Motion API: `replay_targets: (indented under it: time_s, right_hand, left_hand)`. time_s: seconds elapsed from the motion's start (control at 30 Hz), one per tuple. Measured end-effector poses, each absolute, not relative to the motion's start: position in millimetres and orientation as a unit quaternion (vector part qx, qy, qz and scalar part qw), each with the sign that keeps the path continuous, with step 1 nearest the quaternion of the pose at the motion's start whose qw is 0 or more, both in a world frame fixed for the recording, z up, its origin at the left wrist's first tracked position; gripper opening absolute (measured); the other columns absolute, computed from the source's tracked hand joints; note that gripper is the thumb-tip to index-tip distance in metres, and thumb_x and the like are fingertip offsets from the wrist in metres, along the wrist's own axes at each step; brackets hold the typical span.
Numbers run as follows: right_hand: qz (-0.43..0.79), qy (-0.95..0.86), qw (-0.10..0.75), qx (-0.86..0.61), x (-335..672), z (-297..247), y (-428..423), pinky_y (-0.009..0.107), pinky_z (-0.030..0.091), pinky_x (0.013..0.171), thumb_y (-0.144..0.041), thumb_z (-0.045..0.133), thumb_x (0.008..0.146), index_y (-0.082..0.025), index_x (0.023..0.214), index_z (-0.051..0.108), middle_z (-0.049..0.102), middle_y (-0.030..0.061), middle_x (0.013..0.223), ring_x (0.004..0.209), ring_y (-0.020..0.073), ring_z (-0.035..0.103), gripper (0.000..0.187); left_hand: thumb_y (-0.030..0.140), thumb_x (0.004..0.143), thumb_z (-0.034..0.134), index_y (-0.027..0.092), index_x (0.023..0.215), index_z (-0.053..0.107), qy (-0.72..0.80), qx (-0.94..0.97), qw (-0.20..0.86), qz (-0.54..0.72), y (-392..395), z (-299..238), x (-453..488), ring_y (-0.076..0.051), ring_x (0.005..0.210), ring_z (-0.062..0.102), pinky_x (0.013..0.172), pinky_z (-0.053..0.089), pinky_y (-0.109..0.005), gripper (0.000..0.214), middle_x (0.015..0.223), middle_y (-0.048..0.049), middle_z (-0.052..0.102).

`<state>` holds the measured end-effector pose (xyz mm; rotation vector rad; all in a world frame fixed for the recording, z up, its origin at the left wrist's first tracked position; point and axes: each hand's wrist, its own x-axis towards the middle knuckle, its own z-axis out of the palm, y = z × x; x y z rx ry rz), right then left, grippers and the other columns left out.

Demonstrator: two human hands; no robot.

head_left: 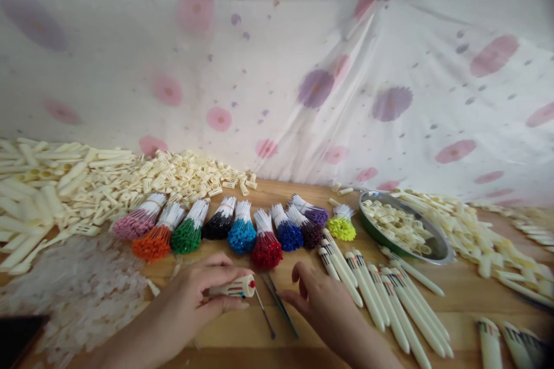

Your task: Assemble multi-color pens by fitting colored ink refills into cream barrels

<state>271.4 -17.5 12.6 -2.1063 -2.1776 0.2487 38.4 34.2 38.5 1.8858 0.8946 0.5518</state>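
My left hand (212,288) is closed around a cream slotted multicolour pen part (236,286). Small coloured pieces show in its slots, and a red one sits at its open end. Over the table, my right hand (318,294) has its fingers loosely curled, thumb and forefinger apart, with nothing visible between them. Dark tweezers (281,307) lie close to its thumb. Between the hands is a thin refill (265,311) with a purple end. Beyond them stand bundles of refills with coloured ends, including a red bundle (266,245) and a blue bundle (289,233).
Rows of cream pens (389,305) lie on the right. Behind them is a metal bowl (439,251) of slotted parts. Pen barrels (26,202), small cream parts (194,173) and translucent pieces (90,282) are heaped on the left. A flowered plastic sheet (268,69) hangs behind.
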Motion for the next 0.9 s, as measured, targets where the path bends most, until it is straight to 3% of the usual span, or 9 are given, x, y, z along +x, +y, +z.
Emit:
replay_targets:
  time_s: [0.1,0.23,0.4,0.47,0.63,0.9]
  right_hand:
    - [0.053,-0.718,0.022,-0.693,261.1,-12.5,-23.8,0.029,0.045,0.057,-0.027,0.066,0.078,-0.016,0.085,0.055,0.068,0.0095,0.082,0.074,0.0258,0.066,0.017]
    - [0.057,-0.733,0.014,-0.678,254.0,-22.9,-22.1,0.030,0.045,0.058,-0.007,0.055,0.081,-0.014,0.083,0.056,0.067,0.0136,0.084,0.077,0.0281,0.065,0.007]
    - [0.118,-0.763,0.052,-0.633,281.2,-5.0,-15.5,0.023,0.043,0.058,-0.006,0.049,0.082,-0.018,0.079,0.052,0.066,0.0024,0.074,0.068,0.0175,0.064,0.014]
    - [0.147,-0.759,0.089,-0.627,292.2,4.2,-14.9,0.020,0.042,0.055,-0.012,0.044,0.088,-0.019,0.085,0.052,0.065,-0.0008,0.070,0.062,0.0137,0.061,0.010]
    - [0.252,-0.710,0.328,-0.569,284.3,4.7,-22.4,0.022,0.045,0.072,-0.025,0.039,0.094,-0.022,0.110,0.050,0.065,0.0027,0.095,0.084,0.0141,0.061,0.020]
    - [0.201,-0.709,0.372,-0.564,256.6,-17.1,-31.0,0.020,0.042,0.056,-0.021,0.046,0.089,-0.018,0.087,0.056,0.064,0.0015,0.072,0.061,0.0129,0.060,0.010]
  left_hand:
    - [0.020,0.079,0.064,0.029,0.099,0.070,0.365,0.772,0.464,0.234,33.6,35.9,40.8,-0.016,0.087,0.060,0.073,0.048,-0.022,0.023,0.091,0.0000,0.063]
    - [0.020,0.079,0.064,0.027,0.095,0.071,0.367,0.776,0.456,0.235,33.1,33.9,43.4,-0.016,0.083,0.061,0.072,0.048,-0.022,0.019,0.088,0.0000,0.063]
    - [0.018,0.078,0.062,0.025,0.095,0.071,0.376,0.782,0.427,0.255,36.2,20.3,45.8,-0.015,0.076,0.061,0.064,0.050,-0.020,0.020,0.085,-0.0001,0.063]
    - [0.014,0.079,0.060,0.025,0.094,0.070,0.368,0.785,0.414,0.276,37.6,9.6,48.3,-0.015,0.077,0.062,0.065,0.050,-0.020,0.021,0.086,-0.0001,0.063]
    - [0.013,0.079,0.060,0.025,0.098,0.069,0.351,0.808,0.355,0.314,39.9,-14.2,52.5,-0.015,0.079,0.064,0.070,0.051,-0.021,0.024,0.089,-0.0006,0.065]
    - [0.014,0.083,0.057,0.024,0.104,0.066,0.347,0.820,0.285,0.353,42.2,-21.2,51.3,-0.016,0.082,0.063,0.069,0.052,-0.022,0.024,0.093,-0.0026,0.063]
